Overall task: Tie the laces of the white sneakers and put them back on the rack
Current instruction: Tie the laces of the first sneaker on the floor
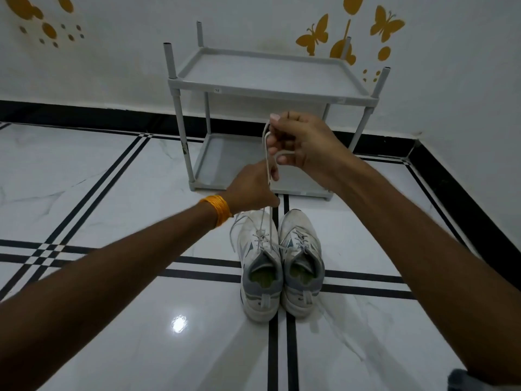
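Two white sneakers with grey heels stand side by side on the floor, toes pointing away from me: the left sneaker (260, 266) and the right sneaker (301, 263). The white lace (266, 153) of the left sneaker is pulled up taut from its eyelets. My left hand (252, 189), with orange bangles on the wrist, pinches the lace low, just above the toe. Higher up, my right hand (303, 142) grips a loop of the same lace. The right sneaker's laces look loose. The grey two-shelf rack (270, 88) stands against the wall behind the shoes, both shelves bare.
Glossy white tiled floor (112, 193) with black stripe lines and a black skirting along the walls. The white wall carries yellow butterfly stickers (313, 35). A wall corner lies at the right.
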